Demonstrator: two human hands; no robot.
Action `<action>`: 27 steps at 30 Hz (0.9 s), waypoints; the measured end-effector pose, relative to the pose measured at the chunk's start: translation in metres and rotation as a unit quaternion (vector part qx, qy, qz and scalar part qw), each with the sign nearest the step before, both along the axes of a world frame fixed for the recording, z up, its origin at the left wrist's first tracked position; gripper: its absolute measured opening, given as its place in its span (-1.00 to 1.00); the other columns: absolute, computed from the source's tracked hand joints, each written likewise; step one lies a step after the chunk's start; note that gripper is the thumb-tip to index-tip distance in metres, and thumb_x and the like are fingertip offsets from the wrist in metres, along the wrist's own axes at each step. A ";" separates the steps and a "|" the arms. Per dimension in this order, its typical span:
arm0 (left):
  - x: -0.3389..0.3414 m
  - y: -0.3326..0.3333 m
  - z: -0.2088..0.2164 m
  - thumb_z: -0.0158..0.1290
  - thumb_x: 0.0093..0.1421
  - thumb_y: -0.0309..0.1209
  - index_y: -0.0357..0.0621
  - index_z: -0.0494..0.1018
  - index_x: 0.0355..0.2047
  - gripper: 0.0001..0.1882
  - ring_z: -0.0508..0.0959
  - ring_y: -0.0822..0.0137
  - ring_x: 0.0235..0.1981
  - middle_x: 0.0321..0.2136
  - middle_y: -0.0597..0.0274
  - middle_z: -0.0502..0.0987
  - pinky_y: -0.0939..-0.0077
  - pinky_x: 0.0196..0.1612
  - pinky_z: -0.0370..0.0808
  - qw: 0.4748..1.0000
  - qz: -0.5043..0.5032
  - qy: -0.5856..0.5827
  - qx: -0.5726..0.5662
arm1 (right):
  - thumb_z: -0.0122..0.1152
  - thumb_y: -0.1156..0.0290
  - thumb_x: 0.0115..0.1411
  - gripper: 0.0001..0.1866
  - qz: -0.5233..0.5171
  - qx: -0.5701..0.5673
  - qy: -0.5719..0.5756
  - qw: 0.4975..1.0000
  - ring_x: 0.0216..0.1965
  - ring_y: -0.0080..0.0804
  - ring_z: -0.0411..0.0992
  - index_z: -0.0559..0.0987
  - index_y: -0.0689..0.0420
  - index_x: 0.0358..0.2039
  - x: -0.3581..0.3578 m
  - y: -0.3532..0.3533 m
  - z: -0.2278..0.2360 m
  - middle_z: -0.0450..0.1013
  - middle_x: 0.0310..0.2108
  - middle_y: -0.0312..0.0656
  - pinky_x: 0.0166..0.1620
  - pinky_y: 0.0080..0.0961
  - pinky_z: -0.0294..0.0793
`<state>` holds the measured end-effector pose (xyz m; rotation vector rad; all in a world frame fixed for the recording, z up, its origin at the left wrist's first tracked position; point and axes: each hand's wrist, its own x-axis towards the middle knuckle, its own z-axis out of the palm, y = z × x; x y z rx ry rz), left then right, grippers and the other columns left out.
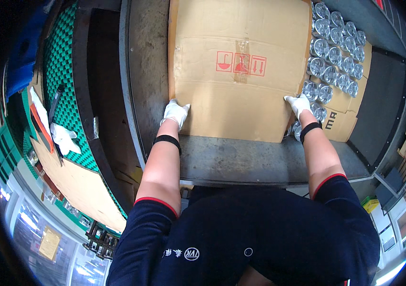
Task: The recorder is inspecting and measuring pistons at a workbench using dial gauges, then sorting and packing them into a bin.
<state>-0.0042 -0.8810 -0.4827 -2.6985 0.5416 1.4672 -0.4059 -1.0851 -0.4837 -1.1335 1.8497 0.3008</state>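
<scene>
A large brown cardboard sheet [241,112] with red printed handling symbols and a strip of clear tape lies in front of me on a grey metal table. My left hand [176,113], in a white glove, grips its left edge near the lower corner, thumb on top. On the opposite edge my right hand [299,105], gloved the same way, has its thumb over the cardboard and its other fingers mostly hidden. Rows of clear glass cups [329,74] stand close beside the right edge, several of them next to my right hand. What lies under the sheet is hidden.
Another cardboard piece [343,125] lies under the glass cups. The metal table [231,159] has a raised rim [134,95] on the left. Farther left, a green mesh surface [62,62] holds white gloves [65,139] and an orange-handled tool [42,127].
</scene>
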 end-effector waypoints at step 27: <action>-0.068 0.034 0.463 0.14 0.31 -0.34 -0.31 0.50 -0.07 -0.70 0.57 0.27 -0.08 -0.10 0.06 0.59 0.36 0.06 0.49 0.821 0.017 0.103 -0.562 | 0.32 0.15 0.11 -0.40 0.218 -0.013 -0.005 0.976 0.02 0.04 0.52 0.51 0.33 0.05 -0.076 0.080 0.213 0.54 -0.02 0.16 0.11 -0.28 0.45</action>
